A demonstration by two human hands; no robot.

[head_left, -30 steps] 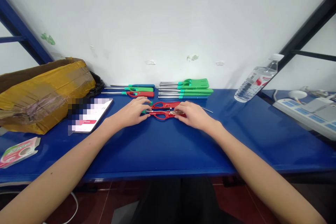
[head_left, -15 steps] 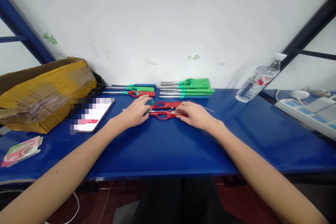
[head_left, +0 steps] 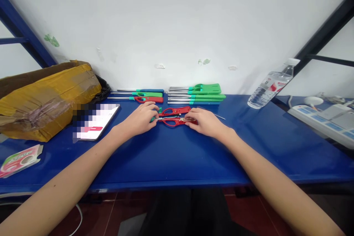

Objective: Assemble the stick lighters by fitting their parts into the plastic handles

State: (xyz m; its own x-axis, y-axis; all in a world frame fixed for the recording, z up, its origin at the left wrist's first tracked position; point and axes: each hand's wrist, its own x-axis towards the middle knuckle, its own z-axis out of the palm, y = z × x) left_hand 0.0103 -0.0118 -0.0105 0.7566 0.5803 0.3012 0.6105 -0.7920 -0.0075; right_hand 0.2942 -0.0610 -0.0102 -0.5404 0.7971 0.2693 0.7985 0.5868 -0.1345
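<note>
Near red half (head_left: 177, 121) and far red half (head_left: 181, 110) of what we take for a lighter casing: side by side, mid-table, between the hands.

Condition: unjoined; metal and pale inner parts exposed in the near half. We judge the work part-way, with closing of the casing outstanding.

Left hand (head_left: 142, 118): curled, thumb and forefinger nearly together at the near half's left end; whether they grip, we cannot tell. Right hand (head_left: 206, 121): fingers bent, thumb opposed, holding the near half's right end.

Material: hard, moulded red plastic, slim handle, looped trigger guard. Green fragment (head_left: 160, 110): small, at the far half's left end. Thin rod (head_left: 220, 116): metal, straight, right of the right hand.

Far left, we record lighters (head_left: 151, 99) in blue, green and red, with slender metal barrels. Far right of these, stacked lighters (head_left: 207, 88): green and blue, smooth handles, teal collars. Table (head_left: 177, 158): blue, glossy.
</note>
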